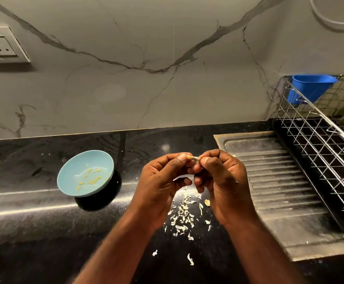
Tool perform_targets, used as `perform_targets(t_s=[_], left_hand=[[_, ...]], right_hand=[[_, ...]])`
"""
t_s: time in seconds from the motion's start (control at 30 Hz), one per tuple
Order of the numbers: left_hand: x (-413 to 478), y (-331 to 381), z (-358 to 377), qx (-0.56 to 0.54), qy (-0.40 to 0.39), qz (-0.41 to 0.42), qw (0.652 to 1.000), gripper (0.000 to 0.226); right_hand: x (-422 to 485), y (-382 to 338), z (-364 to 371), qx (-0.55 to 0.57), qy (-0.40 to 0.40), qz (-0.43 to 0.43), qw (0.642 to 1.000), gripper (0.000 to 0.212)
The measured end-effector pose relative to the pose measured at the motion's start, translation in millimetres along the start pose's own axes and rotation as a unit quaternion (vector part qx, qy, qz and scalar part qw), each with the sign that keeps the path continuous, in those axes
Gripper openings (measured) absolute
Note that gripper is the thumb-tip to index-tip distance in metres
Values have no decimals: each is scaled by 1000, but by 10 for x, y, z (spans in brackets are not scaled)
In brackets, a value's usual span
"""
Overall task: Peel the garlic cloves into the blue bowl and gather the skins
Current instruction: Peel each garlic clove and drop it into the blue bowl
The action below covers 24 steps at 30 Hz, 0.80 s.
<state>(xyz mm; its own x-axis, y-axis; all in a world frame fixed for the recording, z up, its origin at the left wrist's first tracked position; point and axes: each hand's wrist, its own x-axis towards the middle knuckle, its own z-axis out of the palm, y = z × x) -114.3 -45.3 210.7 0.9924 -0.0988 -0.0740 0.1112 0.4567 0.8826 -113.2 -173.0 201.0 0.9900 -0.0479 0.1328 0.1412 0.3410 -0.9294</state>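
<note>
My left hand (163,181) and my right hand (220,179) meet above the black counter, thumbs and forefingers pinching one small garlic clove (192,157) between them. A thin strip of skin sticks out at the clove's right end by my right thumb. The light blue bowl (78,162) sits to the left of my hands, tilted toward me, with several peeled yellowish cloves (91,179) inside. A scatter of pale garlic skins (182,218) lies on the counter below and between my hands. A single clove piece (207,202) rests beside my right palm.
A steel sink drainboard (273,181) lies right of my hands, and a wire dish rack (327,144) holding a blue cup (310,87) stands beyond it. The marble backsplash carries a wall socket (2,46) at far left. Stray skins (190,259) lie near the counter front.
</note>
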Motion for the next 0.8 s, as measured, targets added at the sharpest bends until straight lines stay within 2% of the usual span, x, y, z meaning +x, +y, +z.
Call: perform_targets(t_s=[0.03,0.13,0.23,0.37,0.53,0.6,0.8], left_hand=[[0,7,4,-6,-1,-5,1000,17],[3,22,-5,-27,12,-18,999,15],[12,27,-13,-25,21,-22,999,15],[20,15,-4,-37,33,-30,998,12],[29,-2,-22,-58,47,-49,996,14],[34,-2,-27,-58,54,-56,995,15],[46,1,-16,-71,56,-69,994,15]], right_hand=[[0,-8,-3,4,3,6,1000,8],[-5,-27,-30,11,22,19,1000,22],[5,-33,-66,-5,40,21,999,25],[35,51,-135,-120,54,-20,991,20],[49,112,-197,-298,15,-29,954,6],[45,105,-203,-340,9,-34,940,13],[21,-17,-155,-318,27,-76,945,4]])
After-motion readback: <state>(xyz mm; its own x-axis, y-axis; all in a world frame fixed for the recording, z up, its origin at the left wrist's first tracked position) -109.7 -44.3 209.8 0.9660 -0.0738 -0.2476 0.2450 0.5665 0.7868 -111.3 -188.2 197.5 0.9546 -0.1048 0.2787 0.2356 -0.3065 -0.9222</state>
